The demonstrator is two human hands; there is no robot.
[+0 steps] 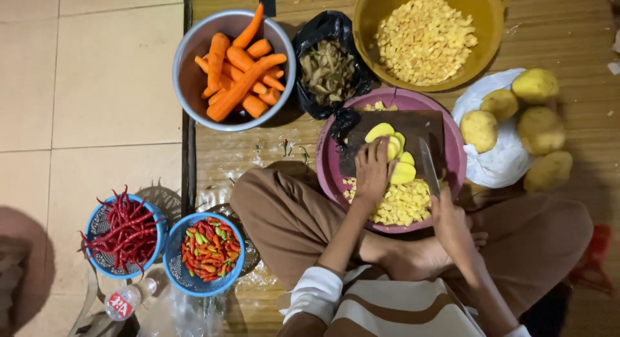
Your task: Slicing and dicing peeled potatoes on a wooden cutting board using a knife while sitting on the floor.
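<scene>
a striped sleeve [400, 308] sat nearest. the left hand [372, 171] pressed down on yellow potato slices [395, 157] on a dark cutting board [413, 127] inside a pink basin [327, 163]. the right hand [450, 221] was closed round a knife [429, 167] just beside them, diced potato [403, 204] below.

Five whole peeled potatoes [516, 121] lie right of the purple tray [329, 163], and one dark cutting board [426, 127] sits on it. Two bowls stand beyond the tray: one grey with carrots [187, 85], one yellow with diced potato [368, 14]. Two blue baskets [174, 259] of chillies sit to its left. One knife [429, 166] crosses it.
</scene>
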